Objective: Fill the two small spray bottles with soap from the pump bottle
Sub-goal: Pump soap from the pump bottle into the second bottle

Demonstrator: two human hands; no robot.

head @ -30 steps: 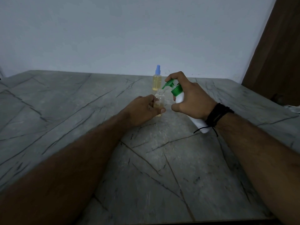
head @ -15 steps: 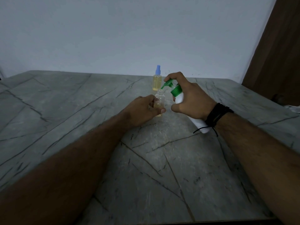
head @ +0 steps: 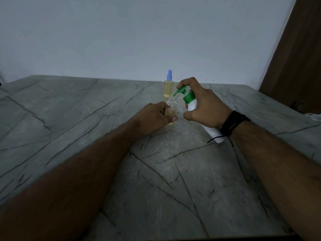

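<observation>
Left hand point(head: 152, 119) fingers wrap the uncapped clear small spray bottle point(head: 171, 108) upright on the grey marble bench point(head: 69, 119). Right hand point(head: 206, 108) fingers grip the tilted white green-topped pump bottle point(head: 191, 101), index finger on the pump, nozzle over the small bottle's mouth.

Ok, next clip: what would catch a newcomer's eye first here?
Mid-table, the right hand tilts a white pump bottle so its green spout sits over the open neck of a small clear bottle, which the left hand steadies on the grey marble table. Just behind stands a second small bottle, blue-capped and already full of yellow liquid.
</observation>
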